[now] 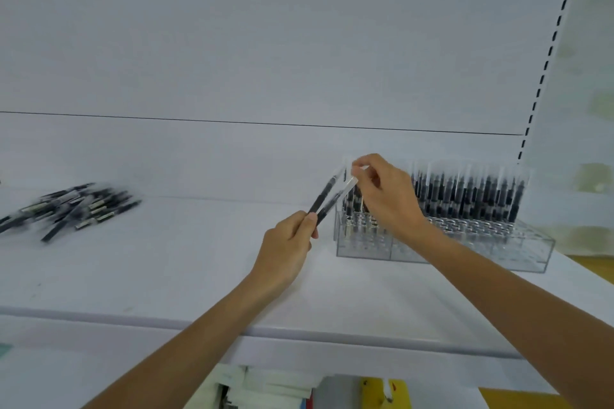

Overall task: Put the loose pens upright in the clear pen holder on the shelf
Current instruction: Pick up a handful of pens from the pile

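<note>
Standing at the white shelf (199, 276), we use its flat top for both the stock and the work. The clear pen holder (465, 252) sits toward the right end, close to the back panel. Its rear rows are packed with standing pens (465, 196), black barrels down and pale caps up, while the front sockets look bare. We judge that filling from the back keeps the open holes easy to reach.

Well apart at the left lies the pile of loose pens (66, 209), heaped flat and crossing each other, so plenty is left to do.

Between the two, our hands meet just beside the holder's left corner. Our left hand (285, 249) has its grip curled round the lower ends of two pens (324, 199), tilting them up and right towards the holder like a small supply. Our right hand (388, 196) hovers over the holder's left sockets, its grip pinching the top of the clear-capped pen (347, 184) between thumb and fingertips. That hold at the cap end suits drawing one pen out of the pair and lowering it tip first into a socket. Motion blur hides the finer finger positions.
</note>
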A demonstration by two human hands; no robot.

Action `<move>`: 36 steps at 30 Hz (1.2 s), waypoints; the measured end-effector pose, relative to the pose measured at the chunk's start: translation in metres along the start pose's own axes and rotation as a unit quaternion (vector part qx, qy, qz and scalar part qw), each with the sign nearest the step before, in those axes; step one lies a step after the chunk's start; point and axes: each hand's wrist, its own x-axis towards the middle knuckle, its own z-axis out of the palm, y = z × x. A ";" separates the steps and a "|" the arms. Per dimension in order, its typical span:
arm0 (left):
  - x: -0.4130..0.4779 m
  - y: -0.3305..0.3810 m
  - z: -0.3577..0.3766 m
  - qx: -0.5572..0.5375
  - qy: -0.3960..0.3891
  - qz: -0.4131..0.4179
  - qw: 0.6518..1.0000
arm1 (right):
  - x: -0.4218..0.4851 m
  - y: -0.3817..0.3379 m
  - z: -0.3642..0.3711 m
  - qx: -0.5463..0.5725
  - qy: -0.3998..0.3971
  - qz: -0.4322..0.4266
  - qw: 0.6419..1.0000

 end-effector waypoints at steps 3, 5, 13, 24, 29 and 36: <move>-0.001 0.005 0.007 -0.022 0.004 0.014 1.000 | 0.003 -0.013 -0.002 0.203 -0.072 0.167 0.962; 0.001 0.007 0.011 -0.042 -0.012 0.000 0.999 | 0.004 -0.017 -0.004 0.309 -0.087 0.229 0.919; -0.002 0.008 0.010 0.041 -0.051 0.016 0.998 | 0.009 -0.019 -0.024 0.373 -0.104 0.210 0.898; 0.000 -0.007 0.006 0.113 -0.053 -0.052 0.991 | 0.023 0.004 -0.042 0.031 0.089 -0.035 0.995; -0.001 -0.007 0.004 0.095 -0.019 -0.039 0.995 | 0.027 0.003 -0.032 0.027 0.078 -0.080 0.993; -0.001 -0.010 0.006 0.117 -0.004 -0.035 0.992 | 0.030 0.002 -0.030 0.018 0.060 -0.102 0.993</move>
